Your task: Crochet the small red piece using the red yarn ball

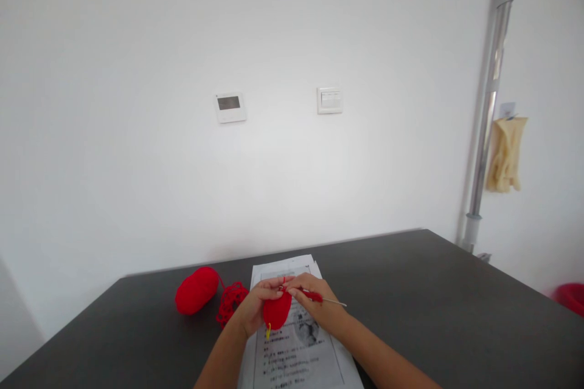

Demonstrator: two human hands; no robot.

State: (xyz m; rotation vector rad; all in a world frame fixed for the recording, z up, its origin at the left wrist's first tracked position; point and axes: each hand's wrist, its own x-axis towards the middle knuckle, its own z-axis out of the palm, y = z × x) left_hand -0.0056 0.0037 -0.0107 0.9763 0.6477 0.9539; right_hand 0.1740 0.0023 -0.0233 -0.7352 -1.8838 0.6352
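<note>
My left hand (253, 309) is closed on a small red crocheted piece (277, 311), pinching its top edge; a yellow marker (268, 332) hangs from its bottom. My right hand (319, 307) is closed on a crochet hook (325, 299) with a red grip and a metal shaft sticking out to the right; its tip meets the red piece. Both hands work over printed paper sheets (296, 352). A ball of red yarn (197, 290) lies to the left, with a loose tangle of red yarn (230, 302) between it and my left hand.
The dark grey table (433, 304) stands against a white wall with two small wall panels (230, 107). A metal pole (486, 109) rises at the right, pale gloves (504, 155) hang beside it, and a red container (571, 298) shows at the far right.
</note>
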